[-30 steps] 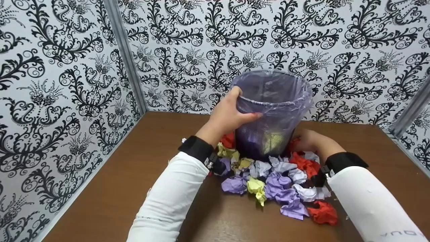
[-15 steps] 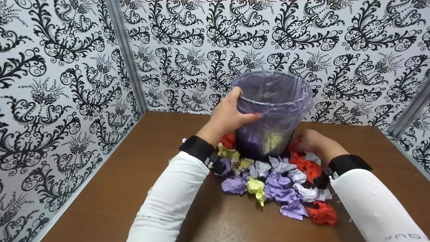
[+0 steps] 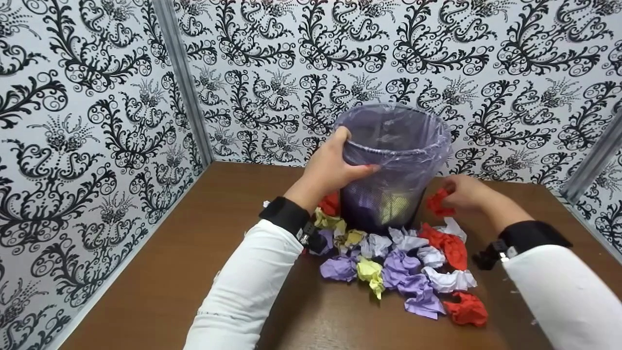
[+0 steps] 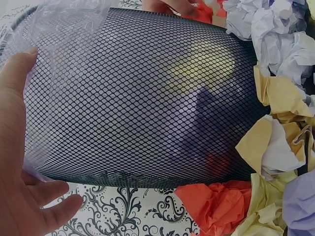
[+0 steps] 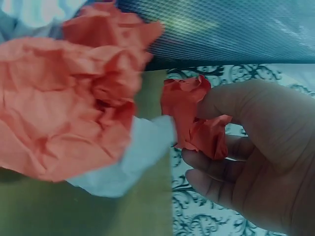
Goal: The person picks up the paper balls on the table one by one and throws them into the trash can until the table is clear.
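A black mesh bin (image 3: 391,167) lined with a clear purple bag stands on the brown table (image 3: 194,253). My left hand (image 3: 335,163) grips the bin's rim, thumb on the outside (image 4: 19,78). Yellow and purple paper shows through the mesh (image 4: 197,98). My right hand (image 3: 461,192) pinches a crumpled red paper ball (image 3: 440,201) to the right of the bin, just above the table; the right wrist view shows the ball (image 5: 194,120) held between thumb and fingers. A pile of crumpled paper balls (image 3: 403,265) in purple, white, yellow and red lies in front of the bin.
Patterned black-and-white walls (image 3: 97,121) close in the table on the left, back and right. A loose red ball (image 3: 466,308) lies at the pile's near right edge. Bare tabletop lies to the left of the pile.
My right hand has lifted out of the pile beside the bin, now holding a red paper ball and raised to the right. The left hand and the bin have not moved.
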The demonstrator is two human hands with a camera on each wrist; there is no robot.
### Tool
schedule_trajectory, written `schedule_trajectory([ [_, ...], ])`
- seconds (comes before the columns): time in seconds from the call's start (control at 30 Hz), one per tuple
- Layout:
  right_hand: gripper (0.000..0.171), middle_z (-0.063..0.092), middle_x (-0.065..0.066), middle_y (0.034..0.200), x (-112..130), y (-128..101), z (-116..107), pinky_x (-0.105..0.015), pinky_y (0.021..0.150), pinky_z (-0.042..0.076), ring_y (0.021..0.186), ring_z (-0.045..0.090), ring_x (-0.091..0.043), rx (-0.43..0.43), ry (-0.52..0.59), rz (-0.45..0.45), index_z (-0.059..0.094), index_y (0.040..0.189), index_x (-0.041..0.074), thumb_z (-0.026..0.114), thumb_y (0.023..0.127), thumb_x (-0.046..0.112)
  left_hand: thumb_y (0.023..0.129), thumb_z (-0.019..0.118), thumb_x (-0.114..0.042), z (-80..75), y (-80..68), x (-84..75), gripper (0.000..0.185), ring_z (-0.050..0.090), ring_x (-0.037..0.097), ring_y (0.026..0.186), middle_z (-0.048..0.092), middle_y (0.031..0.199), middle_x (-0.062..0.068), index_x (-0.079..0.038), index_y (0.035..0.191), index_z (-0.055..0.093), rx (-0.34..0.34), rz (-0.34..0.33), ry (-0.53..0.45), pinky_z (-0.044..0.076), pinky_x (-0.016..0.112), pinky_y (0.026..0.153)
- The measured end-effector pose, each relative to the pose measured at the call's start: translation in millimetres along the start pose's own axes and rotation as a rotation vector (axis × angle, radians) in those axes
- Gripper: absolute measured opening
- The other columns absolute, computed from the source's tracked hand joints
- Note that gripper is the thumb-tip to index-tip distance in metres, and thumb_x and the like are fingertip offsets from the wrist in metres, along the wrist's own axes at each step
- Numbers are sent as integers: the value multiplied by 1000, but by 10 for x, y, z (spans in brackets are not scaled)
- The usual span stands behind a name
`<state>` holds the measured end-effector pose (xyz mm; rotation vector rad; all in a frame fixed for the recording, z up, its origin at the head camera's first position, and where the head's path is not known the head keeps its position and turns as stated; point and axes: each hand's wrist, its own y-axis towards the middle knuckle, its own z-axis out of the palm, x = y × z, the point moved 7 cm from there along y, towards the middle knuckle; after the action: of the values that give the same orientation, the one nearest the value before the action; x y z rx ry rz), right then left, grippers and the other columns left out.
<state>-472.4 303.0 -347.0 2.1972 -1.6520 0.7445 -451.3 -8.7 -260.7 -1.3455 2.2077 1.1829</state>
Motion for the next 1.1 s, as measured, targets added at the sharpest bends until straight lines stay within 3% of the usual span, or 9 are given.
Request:
schedule_trajectory([
  [0.13,30,69,-19,103,108,-101,-170,-36,71,59,83,70,-26,-11,-9,-47,59,109,-2,68,81,3,53,76,-77,-6,-3,0,81,59,10,86,56,99,-9,-26,108,44,-4,-1,8,51,29,75],
  [0.3,28,68,-14,98,289,-274,-439,-35,70,58,83,67,-22,-44,-119,-99,61,107,3,70,81,7,53,77,-76,-2,5,-5,81,59,10,87,55,101,-9,-25,108,44,-1,-1,3,52,29,78],
  [0.57,23,67,-12,98,549,-535,-892,-33,65,56,78,66,-22,-124,-200,-95,62,102,8,72,81,11,53,78,-75,6,-3,-4,81,59,10,88,56,102,-9,-26,109,44,5,-7,-6,53,30,79],
  [0.77,24,64,-14,96,700,-669,-1149,-31,65,58,78,66,-24,-140,-179,-53,60,104,6,70,83,13,53,77,-76,9,-1,8,81,59,10,89,54,103,-10,-26,109,45,4,-6,-9,52,30,79],
  [1.1,33,62,-16,100,1087,-739,-1539,-31,69,57,82,66,-23,-159,-214,-25,56,107,3,69,89,27,54,77,-76,9,14,8,80,59,9,86,55,100,-10,-26,107,45,-3,13,-5,51,29,77],
])
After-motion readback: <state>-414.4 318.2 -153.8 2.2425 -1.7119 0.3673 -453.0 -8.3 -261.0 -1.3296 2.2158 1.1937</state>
